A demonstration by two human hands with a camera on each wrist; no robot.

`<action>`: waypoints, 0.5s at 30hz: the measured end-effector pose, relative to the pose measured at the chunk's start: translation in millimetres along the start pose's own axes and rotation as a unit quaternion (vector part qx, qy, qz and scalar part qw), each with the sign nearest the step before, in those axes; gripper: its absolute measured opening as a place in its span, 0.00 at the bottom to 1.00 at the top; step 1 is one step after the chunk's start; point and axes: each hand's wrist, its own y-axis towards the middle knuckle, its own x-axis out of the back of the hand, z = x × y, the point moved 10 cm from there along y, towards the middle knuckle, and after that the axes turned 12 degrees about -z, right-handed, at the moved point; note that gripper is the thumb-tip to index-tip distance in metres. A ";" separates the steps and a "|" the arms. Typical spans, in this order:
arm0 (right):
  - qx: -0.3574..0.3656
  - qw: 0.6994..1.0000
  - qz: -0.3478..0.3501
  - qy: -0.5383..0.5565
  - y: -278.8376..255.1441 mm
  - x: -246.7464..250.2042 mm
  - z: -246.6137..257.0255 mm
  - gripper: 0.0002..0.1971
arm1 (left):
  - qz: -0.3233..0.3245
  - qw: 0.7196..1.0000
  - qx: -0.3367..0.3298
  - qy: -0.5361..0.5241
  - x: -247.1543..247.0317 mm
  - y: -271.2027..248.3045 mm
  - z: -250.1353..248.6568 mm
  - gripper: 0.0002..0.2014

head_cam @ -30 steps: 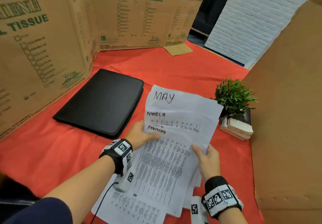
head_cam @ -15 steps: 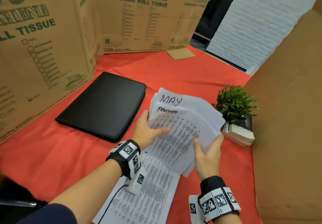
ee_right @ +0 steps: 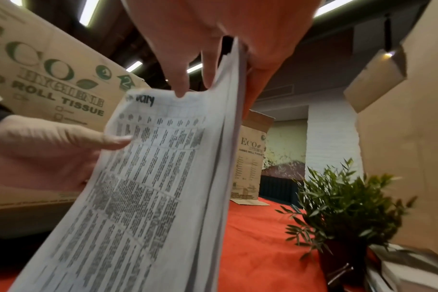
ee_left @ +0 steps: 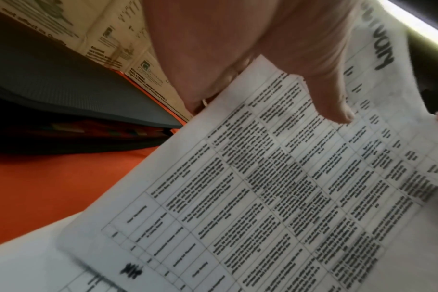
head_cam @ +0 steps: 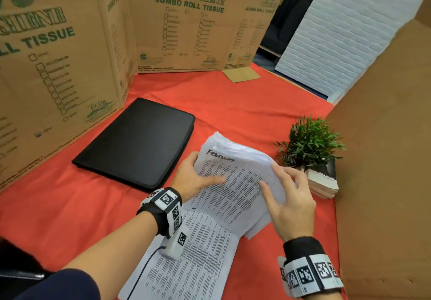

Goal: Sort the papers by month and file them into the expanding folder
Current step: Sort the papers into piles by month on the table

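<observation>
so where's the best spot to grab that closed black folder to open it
Probably the black folder's near right long edge, the one facing the left hand. It lies flat and closed on the red tablecloth, and the left wrist view shows coloured pockets in that edge's gap, so that side seems to open. Come from the right and lift the top cover.

A makeshift recording booth: cardboard cartons [head_cam: 58, 55] wall a red-clothed table [head_cam: 70, 206] under office-style ceiling lights [ee_right: 88, 11].

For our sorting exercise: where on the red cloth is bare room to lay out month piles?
Bare red cloth lies between the closed black folder and the cardboard boxes, and left of the folder. Crowded: around the small green plant and the held white papers.
</observation>
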 end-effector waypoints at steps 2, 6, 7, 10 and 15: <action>-0.018 0.999 0.009 0.032 0.0 0.7 -2.5 0.25 | 0.004 1.000 0.007 0.008 -0.1 0.0 2.1 0.36; -0.032 0.995 0.024 0.092 0.2 0.8 -0.2 0.24 | 0.011 0.999 0.026 0.019 -3.0 -0.5 8.2 0.29; -0.034 0.994 0.026 0.105 -1.1 0.2 -0.2 0.22 | 0.009 0.999 0.036 0.014 -3.6 -1.9 8.8 0.27; -0.193 0.964 0.021 0.183 -18.8 -9.7 -36.7 0.35 | 0.034 0.998 0.060 0.006 -9.9 -4.5 19.1 0.25; -0.473 0.837 0.047 0.272 -81.7 -43.9 -87.8 0.12 | 0.058 0.997 0.032 0.030 -26.7 -3.0 20.7 0.19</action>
